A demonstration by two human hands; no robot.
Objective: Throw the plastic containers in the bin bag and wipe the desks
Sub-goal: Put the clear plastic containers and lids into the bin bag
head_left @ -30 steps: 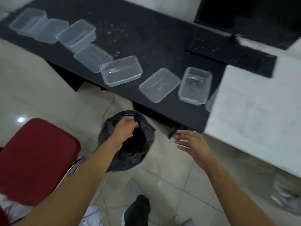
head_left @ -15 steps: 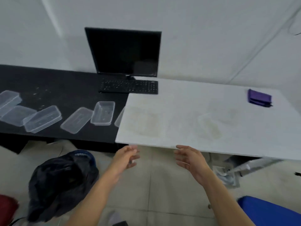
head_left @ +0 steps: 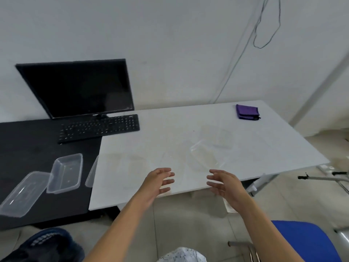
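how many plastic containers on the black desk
3 on the black desk: the leftmost container at the front edge, the middle container beside it, the right container half hidden behind the white desk. More may lie beyond the frame's left.

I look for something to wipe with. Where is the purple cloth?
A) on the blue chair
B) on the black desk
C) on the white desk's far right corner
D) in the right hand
C: the purple cloth lies folded on the white desk, near its far right corner.
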